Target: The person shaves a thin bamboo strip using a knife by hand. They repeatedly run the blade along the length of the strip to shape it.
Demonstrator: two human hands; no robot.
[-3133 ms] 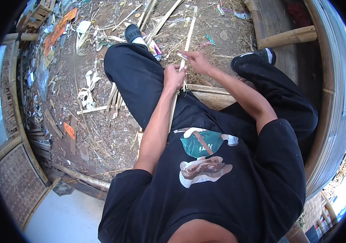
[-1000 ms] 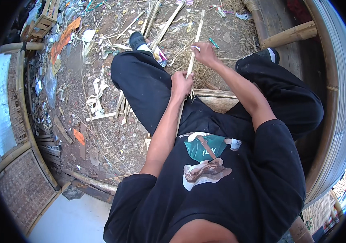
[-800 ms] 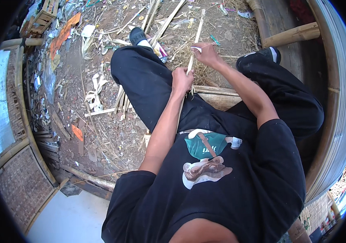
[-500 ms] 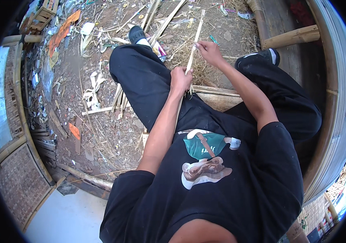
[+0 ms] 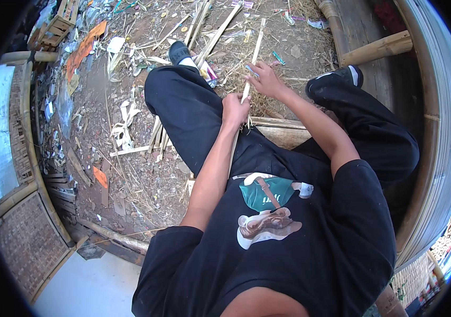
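Observation:
A long, pale bamboo strip (image 5: 257,47) slants away from me between my knees. My left hand (image 5: 235,109) is wrapped round its lower part, above my left thigh. Below that fist the strip's near end runs back along my forearm toward my shirt. My right hand (image 5: 265,82) is just beyond the left one, its bent fingers against the strip. A small bluish sliver shows at those fingertips, too small to name. Thin frayed shavings (image 5: 248,122) hang beneath my left hand, over a thick bamboo piece (image 5: 283,132) lying between my legs.
Bamboo strips (image 5: 217,34) lie on the littered dirt ahead and beside my left leg (image 5: 183,100). Orange scraps (image 5: 85,50) and a wooden crate (image 5: 60,22) are far left. A bamboo-framed structure (image 5: 378,50) stands close on the right, a woven panel (image 5: 30,243) at the left.
My right hand has slid nearer along the strip, toward my left hand. The left hand keeps its grip at nearly the same place. The view has shifted slightly.

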